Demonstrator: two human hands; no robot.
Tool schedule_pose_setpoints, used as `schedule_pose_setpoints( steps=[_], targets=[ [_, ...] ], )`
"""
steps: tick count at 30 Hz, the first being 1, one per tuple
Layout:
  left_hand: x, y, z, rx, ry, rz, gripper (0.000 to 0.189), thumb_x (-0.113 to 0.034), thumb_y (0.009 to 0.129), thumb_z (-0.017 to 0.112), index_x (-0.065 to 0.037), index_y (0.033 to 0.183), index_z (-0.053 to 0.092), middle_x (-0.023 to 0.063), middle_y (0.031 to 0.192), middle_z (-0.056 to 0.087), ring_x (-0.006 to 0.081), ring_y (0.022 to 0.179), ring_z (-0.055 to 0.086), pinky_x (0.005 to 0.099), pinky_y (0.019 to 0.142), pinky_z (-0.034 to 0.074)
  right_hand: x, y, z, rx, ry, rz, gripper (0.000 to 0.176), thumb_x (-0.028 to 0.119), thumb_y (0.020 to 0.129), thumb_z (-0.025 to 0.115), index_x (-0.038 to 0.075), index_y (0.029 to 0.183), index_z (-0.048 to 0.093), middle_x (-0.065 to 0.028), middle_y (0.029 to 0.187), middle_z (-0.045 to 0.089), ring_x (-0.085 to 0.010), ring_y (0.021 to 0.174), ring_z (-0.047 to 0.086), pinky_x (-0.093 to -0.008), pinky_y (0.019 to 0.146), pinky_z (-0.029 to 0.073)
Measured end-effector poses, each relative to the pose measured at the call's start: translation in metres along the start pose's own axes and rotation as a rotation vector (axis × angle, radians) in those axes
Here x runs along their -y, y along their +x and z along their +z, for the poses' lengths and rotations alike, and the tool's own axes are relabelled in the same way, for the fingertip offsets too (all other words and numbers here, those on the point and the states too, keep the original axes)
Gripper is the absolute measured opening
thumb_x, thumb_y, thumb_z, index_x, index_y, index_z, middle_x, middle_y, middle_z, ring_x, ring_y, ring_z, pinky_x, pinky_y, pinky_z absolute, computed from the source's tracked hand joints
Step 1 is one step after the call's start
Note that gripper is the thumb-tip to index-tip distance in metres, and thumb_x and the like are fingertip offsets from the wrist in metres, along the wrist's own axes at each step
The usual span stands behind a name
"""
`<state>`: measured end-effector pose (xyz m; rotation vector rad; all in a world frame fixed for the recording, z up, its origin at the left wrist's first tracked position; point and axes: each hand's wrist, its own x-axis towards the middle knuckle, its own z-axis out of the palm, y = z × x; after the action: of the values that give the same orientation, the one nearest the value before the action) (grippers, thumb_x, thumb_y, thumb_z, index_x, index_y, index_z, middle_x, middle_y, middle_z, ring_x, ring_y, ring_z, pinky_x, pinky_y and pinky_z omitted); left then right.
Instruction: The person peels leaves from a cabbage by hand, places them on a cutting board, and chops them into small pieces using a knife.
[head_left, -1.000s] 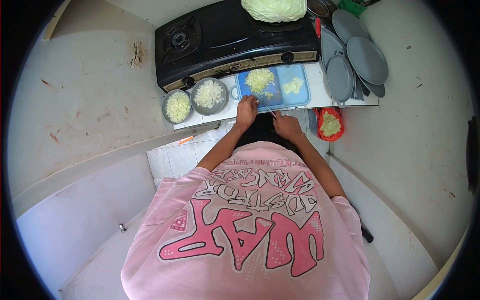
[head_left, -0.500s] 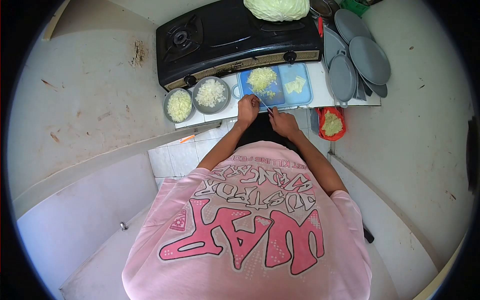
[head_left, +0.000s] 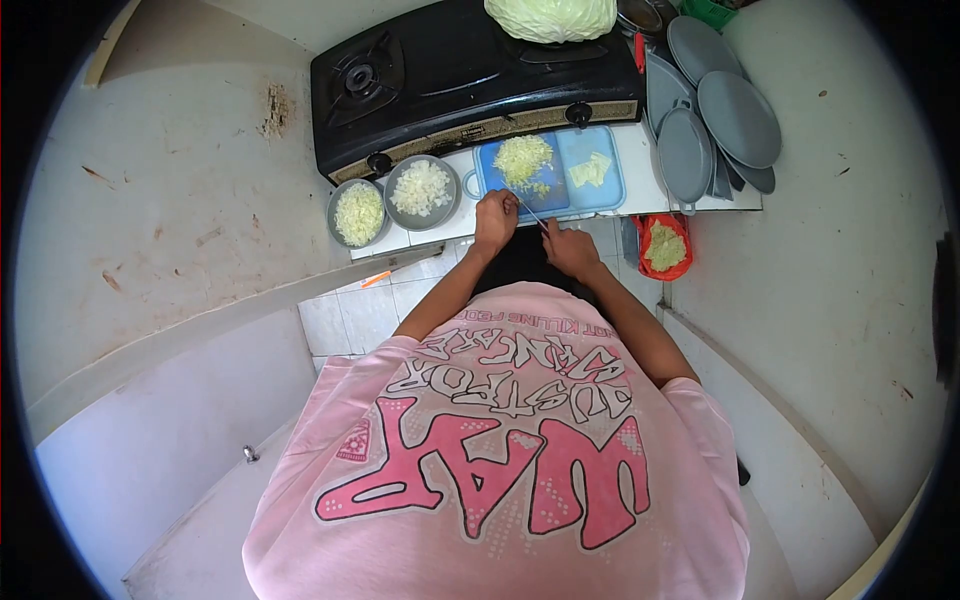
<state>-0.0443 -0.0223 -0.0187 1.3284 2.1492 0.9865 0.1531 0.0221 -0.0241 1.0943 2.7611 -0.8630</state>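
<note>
My right hand (head_left: 572,249) is closed around the handle of a knife (head_left: 531,212), whose thin blade points up and left toward my left hand. At the near edge of the blue cutting board (head_left: 557,198), my left hand (head_left: 496,220) has its fingers bent together by the blade tip. Whatever those fingers pinch is hidden. Just beyond them lies a heap of finely chopped cabbage (head_left: 523,160) on the board's darker half. Some pale flat cabbage pieces (head_left: 590,170) rest on the lighter half.
Left of the board stand a grey bowl of chopped white pieces (head_left: 421,188) and another of chopped cabbage (head_left: 359,213). Behind is a black gas stove (head_left: 440,80) with a large cabbage (head_left: 552,18) on it. Grey plates (head_left: 740,120) lean at right, above a red bag (head_left: 665,248).
The knife and my right hand have shifted very slightly toward me and to the right. My left hand and the chopped heap look almost the same.
</note>
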Motion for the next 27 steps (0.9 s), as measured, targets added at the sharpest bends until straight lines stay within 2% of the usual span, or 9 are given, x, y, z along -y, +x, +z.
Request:
schedule_pose_setpoints(
  steps=[4, 10, 13, 27],
  targets=[
    [0.002, 0.0, 0.004, -0.047, -0.056, 0.024, 0.009, 0.004, 0.081, 0.064, 0.001, 0.086, 0.072, 0.02, 0.08, 0.066, 0.0332, 0.072, 0.068, 0.0404, 0.068, 0.055, 0.005, 0.013, -0.002, 0.022, 0.006, 0.018, 0.039, 0.029, 0.099, 0.055, -0.002, 0.122, 0.052, -0.023, 0.07, 0.068, -0.0424, 0.066, 0.07, -0.0552, 0.063, 0.056],
    [0.004, 0.0, 0.004, -0.033, -0.042, 0.023, 0.01, 0.006, 0.082, 0.064, 0.001, 0.086, 0.072, 0.0194, 0.08, 0.067, 0.0319, 0.072, 0.069, 0.0393, 0.069, 0.055, 0.0, 0.012, -0.003, -0.015, 0.002, -0.007, 0.038, 0.03, 0.099, 0.055, -0.001, 0.122, 0.052, -0.0237, 0.071, 0.068, -0.0436, 0.068, 0.07, -0.0568, 0.065, 0.056],
    [0.006, 0.0, 0.007, -0.044, -0.162, -0.053, 0.011, 0.006, 0.082, 0.063, 0.001, 0.086, 0.072, 0.0186, 0.081, 0.069, 0.0306, 0.072, 0.07, 0.0382, 0.07, 0.056, -0.004, 0.005, -0.005, -0.019, -0.017, 0.007, 0.038, 0.03, 0.099, 0.055, 0.0, 0.121, 0.053, -0.0243, 0.071, 0.068, -0.0444, 0.068, 0.069, -0.0571, 0.064, 0.055],
    [0.001, 0.003, 0.002, -0.026, -0.055, -0.043, 0.011, 0.002, 0.079, 0.064, 0.001, 0.083, 0.075, 0.0188, 0.076, 0.07, 0.0294, 0.07, 0.071, 0.0375, 0.07, 0.056, 0.004, 0.014, -0.009, -0.021, 0.041, -0.024, 0.035, 0.03, 0.099, 0.056, -0.001, 0.115, 0.053, -0.0251, 0.069, 0.067, -0.0447, 0.066, 0.069, -0.0564, 0.063, 0.055]
  ],
)
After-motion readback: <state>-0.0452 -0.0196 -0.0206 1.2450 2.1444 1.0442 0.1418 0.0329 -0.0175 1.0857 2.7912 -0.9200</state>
